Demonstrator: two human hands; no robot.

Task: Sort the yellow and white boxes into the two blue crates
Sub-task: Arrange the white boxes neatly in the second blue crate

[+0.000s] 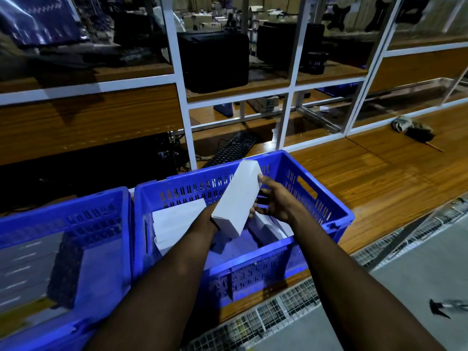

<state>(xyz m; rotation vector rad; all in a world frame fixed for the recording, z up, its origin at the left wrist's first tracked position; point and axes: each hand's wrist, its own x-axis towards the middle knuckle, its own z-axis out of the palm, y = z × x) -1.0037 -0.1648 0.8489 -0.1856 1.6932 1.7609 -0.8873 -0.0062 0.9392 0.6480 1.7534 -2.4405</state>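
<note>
Two crates, part-filled: right crate [253, 274] holds several white boxes [177, 219], left crate [76, 206] blurred stock [25, 262] of unclear colour; one white box [238, 198], tilted over the right crate, is gripped low by the left hand [203, 222], high by the right hand [274, 201]; sorting unfinished.

wooden surface [379, 178] | left blue crate [76, 219] | right blue crate [253, 274] | keyboard [233, 149] | rag [410, 126]

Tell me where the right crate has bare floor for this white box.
What looks like bare floor shows along the near wall of the right crate, between the white stack on the left and the tilted boxes under the right hand, which grips the white box. Both sides are crowded.
</note>
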